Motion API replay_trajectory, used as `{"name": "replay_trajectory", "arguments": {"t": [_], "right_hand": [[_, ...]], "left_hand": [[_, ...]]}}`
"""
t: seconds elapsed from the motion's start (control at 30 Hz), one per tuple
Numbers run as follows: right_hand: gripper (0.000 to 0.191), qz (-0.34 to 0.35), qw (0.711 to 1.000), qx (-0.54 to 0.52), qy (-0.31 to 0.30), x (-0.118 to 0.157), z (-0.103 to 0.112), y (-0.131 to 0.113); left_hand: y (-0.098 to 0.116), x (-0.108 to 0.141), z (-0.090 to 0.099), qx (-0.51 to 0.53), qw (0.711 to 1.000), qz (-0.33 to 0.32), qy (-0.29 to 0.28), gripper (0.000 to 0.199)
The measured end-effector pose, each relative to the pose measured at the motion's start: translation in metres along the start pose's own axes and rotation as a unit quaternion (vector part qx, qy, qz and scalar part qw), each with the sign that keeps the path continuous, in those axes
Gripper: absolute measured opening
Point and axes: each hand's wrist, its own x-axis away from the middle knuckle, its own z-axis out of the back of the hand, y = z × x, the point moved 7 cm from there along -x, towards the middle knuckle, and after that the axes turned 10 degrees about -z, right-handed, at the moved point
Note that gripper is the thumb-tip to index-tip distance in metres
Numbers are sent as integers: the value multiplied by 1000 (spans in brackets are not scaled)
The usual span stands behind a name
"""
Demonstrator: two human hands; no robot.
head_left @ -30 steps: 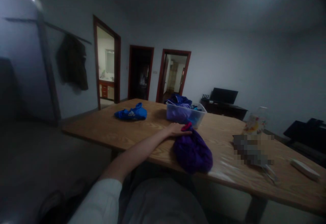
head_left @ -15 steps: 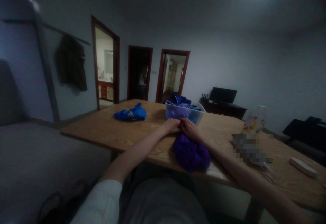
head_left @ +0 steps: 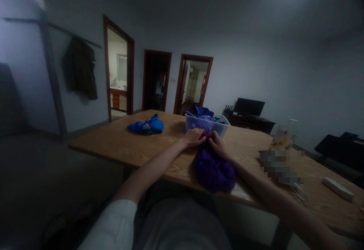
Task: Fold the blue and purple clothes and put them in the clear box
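Note:
A bunched purple cloth bag (head_left: 214, 170) rests at the near edge of the wooden table (head_left: 167, 155), its gathered reddish top pointing away from me. My left hand (head_left: 194, 137) is closed on the left side of that gathered top. From the right, my right hand (head_left: 218, 145) pinches the same top, a short gap between the two hands. Just beyond my hands stands a translucent plastic bin (head_left: 223, 130) heaped with dark blue and purple cloth (head_left: 200, 111). What the bag holds is hidden.
A blue cloth bundle (head_left: 148, 125) with a pale print lies left on the table. On the right are a flowered clear jug (head_left: 284, 136), a blurred-out flat object (head_left: 280, 166) and a white oblong item (head_left: 338, 188). A monitor (head_left: 249, 106) stands on a cabinet behind.
My hands have drawn slightly apart at the bag's top, showing more of the reddish part between them. The bag's body stays in about the same place.

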Motion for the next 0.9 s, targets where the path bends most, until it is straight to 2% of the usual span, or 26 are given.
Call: {"name": "replay_trajectory", "arguments": {"t": [0.13,0.3,0.6,0.77,0.9], "right_hand": [[13,14,1000,-7,-1,-1,0,0],[17,10,999,-8,-35,1,-6,-4],[35,-5,998,-40,-53,-2,-14,8],[35,21,999,-17,-45,1,-9,-6],[27,40,999,-14,-24,5,-1,-18]], "left_hand": [[-3,-1,4,-20,999,14,34,25],[-8,-4,4,-27,998,50,18,33],[6,-3,7,-6,999,20,45,36],[5,-3,6,-22,998,26,52,23],[3,-3,5,-14,998,31,52,24]]}}
